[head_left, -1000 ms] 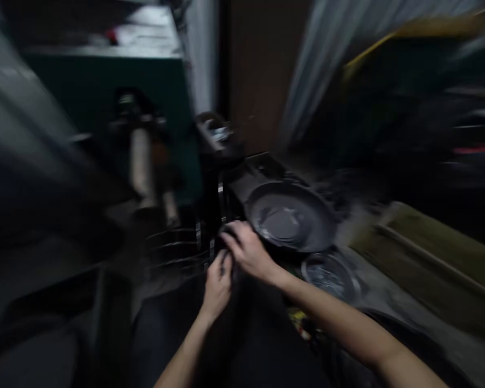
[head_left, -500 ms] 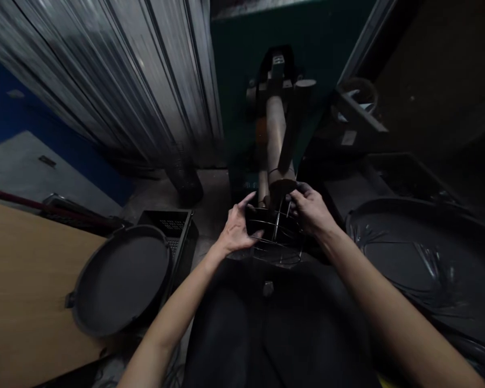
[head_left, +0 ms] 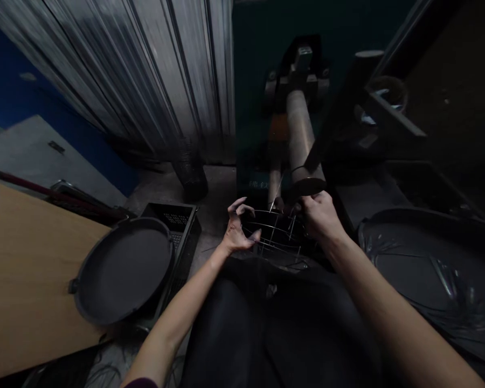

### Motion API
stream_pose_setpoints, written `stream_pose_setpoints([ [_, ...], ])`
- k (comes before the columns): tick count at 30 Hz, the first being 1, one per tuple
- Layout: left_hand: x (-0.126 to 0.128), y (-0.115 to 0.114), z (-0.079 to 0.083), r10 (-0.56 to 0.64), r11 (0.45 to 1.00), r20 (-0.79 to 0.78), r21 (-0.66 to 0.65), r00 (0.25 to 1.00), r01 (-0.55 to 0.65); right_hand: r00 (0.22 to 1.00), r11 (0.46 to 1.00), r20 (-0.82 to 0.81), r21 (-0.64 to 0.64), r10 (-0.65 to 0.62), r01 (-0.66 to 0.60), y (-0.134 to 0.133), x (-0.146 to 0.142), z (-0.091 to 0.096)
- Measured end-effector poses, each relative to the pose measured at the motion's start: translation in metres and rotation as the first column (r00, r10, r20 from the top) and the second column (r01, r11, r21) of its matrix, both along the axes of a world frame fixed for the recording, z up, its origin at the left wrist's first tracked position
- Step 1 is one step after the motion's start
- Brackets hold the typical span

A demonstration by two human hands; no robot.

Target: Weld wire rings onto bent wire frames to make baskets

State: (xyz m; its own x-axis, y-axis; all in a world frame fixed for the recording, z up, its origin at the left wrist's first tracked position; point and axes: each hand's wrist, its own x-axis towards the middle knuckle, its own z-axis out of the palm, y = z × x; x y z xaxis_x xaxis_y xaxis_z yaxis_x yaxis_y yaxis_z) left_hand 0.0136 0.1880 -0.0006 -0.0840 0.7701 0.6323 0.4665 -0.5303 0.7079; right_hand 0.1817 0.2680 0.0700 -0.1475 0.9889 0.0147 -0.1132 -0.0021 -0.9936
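Note:
A round frame of thin metal wires [head_left: 271, 227] sits low in front of my lap, under the end of a thick metal cylinder arm [head_left: 299, 129]. My left hand [head_left: 238, 229] is at the frame's left side, fingers spread and curved, with the thumb near or touching a wire. My right hand [head_left: 322, 218] is closed at the frame's right side, just below the cylinder's round end. Its fingertips are largely hidden in shadow, against the wires. The cylinder reaches out from a dark green machine [head_left: 253, 108].
A shallow black round tub [head_left: 123, 269] stands at left on a black crate [head_left: 192, 229], beside a wooden board [head_left: 32, 280]. At right, a larger black tub [head_left: 412, 269] holds loose thin wires. Corrugated metal sheeting [head_left: 178, 70] stands behind on the left.
The view has shifted, so the machine sits further right. My left hand has opened wider and drawn slightly off the wire frame. My right hand has closed more tightly, and the frame has tilted or turned.

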Motion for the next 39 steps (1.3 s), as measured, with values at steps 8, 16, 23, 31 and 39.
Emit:
stream_pose_setpoints([
  [8,-0.002,0.003,0.004,-0.058,0.998,-0.025,-0.03,0.998,0.057,0.997,0.994,-0.082,-0.113,-0.005,-0.004,-0.001,0.002,0.011],
  [16,-0.001,0.007,-0.001,-0.103,0.994,0.027,0.028,0.994,0.103,1.0,0.993,0.02,-0.115,-0.002,0.005,0.006,0.0,0.002],
  [23,-0.005,0.008,0.001,-0.091,0.996,-0.002,-0.003,0.996,0.091,0.994,0.999,0.109,-0.04,-0.002,0.006,0.005,-0.001,-0.001],
  [31,-0.01,0.013,0.006,-0.088,0.996,0.018,-0.02,0.996,0.088,0.999,0.999,0.026,-0.024,-0.026,0.026,0.014,-0.009,-0.006],
  [39,-0.015,0.017,0.003,-0.066,0.997,-0.047,0.042,0.997,0.068,0.996,0.996,-0.083,-0.08,0.021,-0.027,0.018,-0.011,-0.018],
])
